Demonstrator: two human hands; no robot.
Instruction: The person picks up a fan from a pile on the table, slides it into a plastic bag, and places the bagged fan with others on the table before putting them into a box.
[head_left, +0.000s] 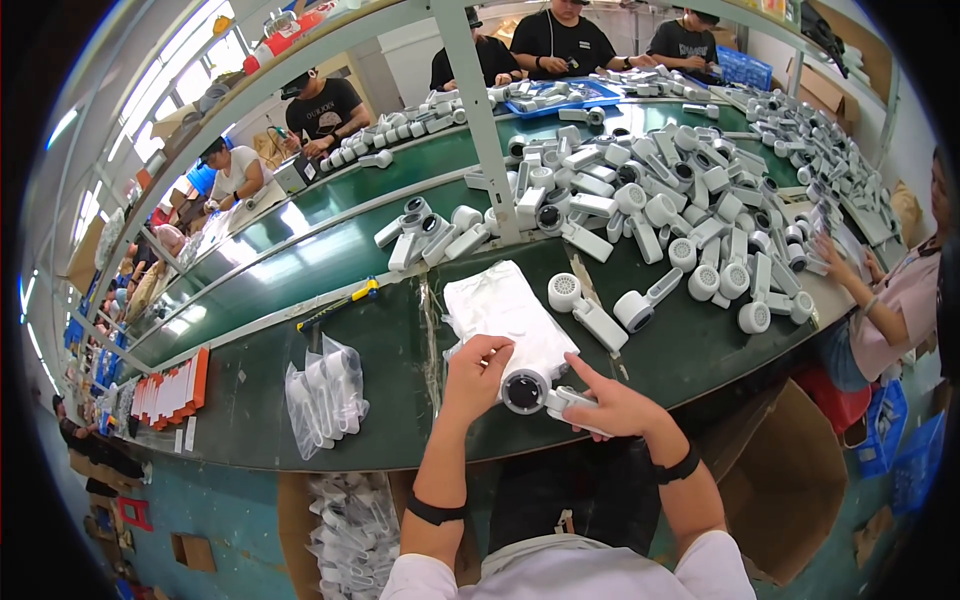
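Observation:
A white handheld fan [572,402] with a dark round centre in its head is in my right hand [628,402]. The fingers wrap its handle, and the index finger points out toward the bags. Beyond the fan lies a stack of thin white plastic bags [510,305], flat on the dark green bench. My left hand [478,376] hovers over the near edge of that stack, thumb and fingertips pinched together; whether a bag is between them is too small to tell. The fan's head sits between my two hands. Two loose fans [600,325] lie right of the stack.
A large heap of fans [640,190] covers the bench ahead and right. Bagged fans [327,398], a yellow-black tool [340,303] and orange-white cartons [170,390] lie left. Cardboard boxes [780,480] stand below the bench edge. A person [895,290] works at right; others sit across.

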